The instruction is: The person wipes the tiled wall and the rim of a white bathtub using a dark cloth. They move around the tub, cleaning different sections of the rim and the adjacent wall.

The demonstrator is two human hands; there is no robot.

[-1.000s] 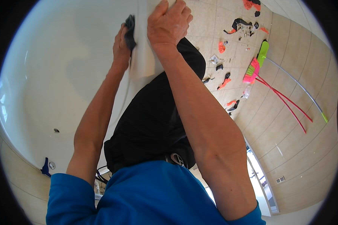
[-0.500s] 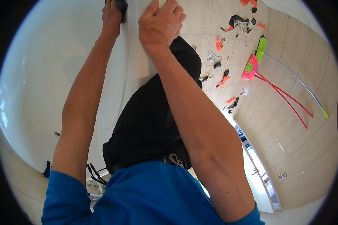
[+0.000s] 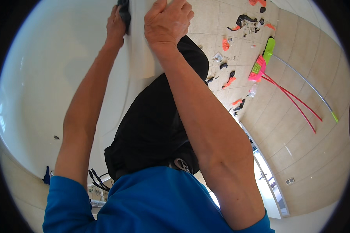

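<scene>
A white bathtub [image 3: 39,89] fills the left side of the head view. Inside it, my left hand [image 3: 115,27] presses a dark grey cloth [image 3: 124,14] against the tub's inner wall, just under the rim. My right hand [image 3: 168,22] is closed over the bathtub rim [image 3: 139,46], its bent fingers at the outer edge. Part of the cloth is hidden behind the left fingers. A small dark drain fitting [image 3: 56,137] sits low in the tub, left of my left forearm.
On the tiled floor right of the tub lie several orange and black scraps [image 3: 229,82]. A pink broom [image 3: 258,69] and a green sweeping head [image 3: 269,48] with long handles are at the tiled wall [image 3: 295,128]. A dark blue object [image 3: 46,175] is at the tub's near left edge.
My left hand has slid a little toward me along the tub wall with the cloth. The right hand stays on the rim, and the view has shifted slightly.
</scene>
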